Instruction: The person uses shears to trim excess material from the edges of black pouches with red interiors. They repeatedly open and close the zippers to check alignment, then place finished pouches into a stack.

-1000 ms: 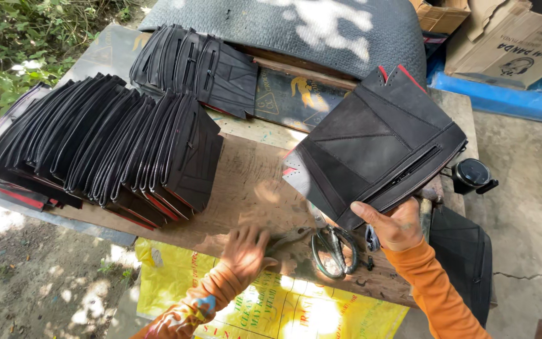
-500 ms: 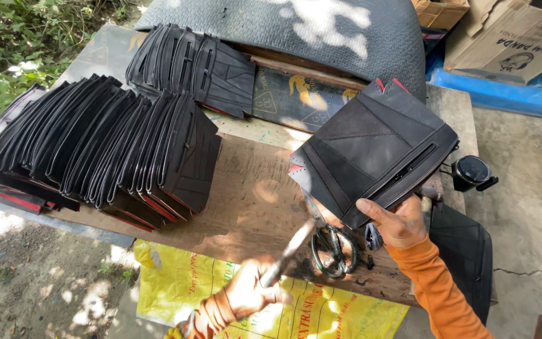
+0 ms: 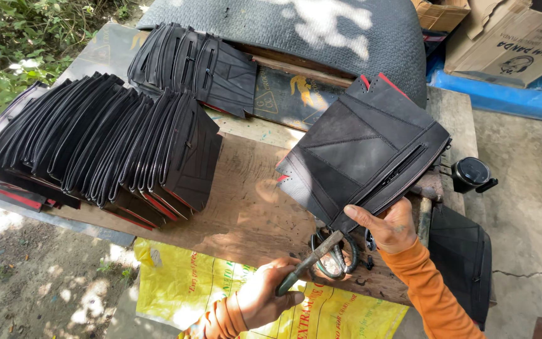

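Note:
My right hand [image 3: 389, 225] grips the lower corner of a stack of black stitched panels with red edges [image 3: 364, 152], lifted and tilted above the wooden board [image 3: 246, 213]. My left hand [image 3: 266, 295] is closed around the handle of a slim metal tool [image 3: 310, 260], whose tip points up toward the stack's lower edge. Black-handled scissors [image 3: 334, 260] lie on the board just behind the tool, between my two hands.
A long row of black panels [image 3: 95, 144] leans on the left of the board, with another pile [image 3: 196, 66] behind it. A grey textured mat [image 3: 321, 31] lies at the back, cardboard boxes [image 3: 509, 37] at the top right, a yellow sack [image 3: 183, 289] below the board.
My left hand reached onto the board, took up the metal tool and drew back toward me with it. The right hand and its stack have barely moved.

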